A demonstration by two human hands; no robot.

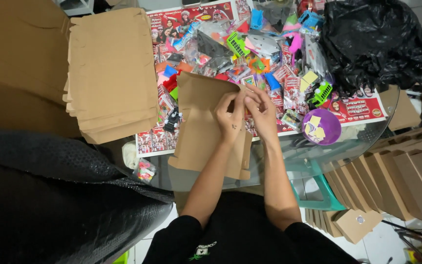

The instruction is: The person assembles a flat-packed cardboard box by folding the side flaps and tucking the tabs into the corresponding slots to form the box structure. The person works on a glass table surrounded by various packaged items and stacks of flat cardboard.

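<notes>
Now, the scene line by line:

Left hand: the left hand (230, 116) lies on the flat cardboard piece (201, 129), fingers bent narrow, and pinches the upper right edge of it.

Right hand: the right hand (262, 113) is just beside the left one, touching it; its fingers are closed on the same edge of the cardboard piece.

Cardboard piece: it is brown and unfolded, with small flaps at the sides. It lies on the desk (299, 156) in front of the person, its lower end over the near edge of the glass top.

Desk: a round glass top, partly covered by a printed sheet in red and white (362, 108).

Pile of small things: many colourful packets and toys (250, 54) lie behind the hands, on the printed sheet, near the top edge of the cardboard piece.

Purple bowl: a purple bowl (322, 126) with yellow paper bits inside stands to the right of the right hand, near it but apart.

Stack of cardboard: a stack of flat brown sheets (111, 73) lies to the left, well apart from the hands.

Black bag: a black plastic bag (377, 41) lies at the far right of the desk.

Folded boxes: a row of brown boxes (396, 181) stands low at the right, beside the desk.
</notes>
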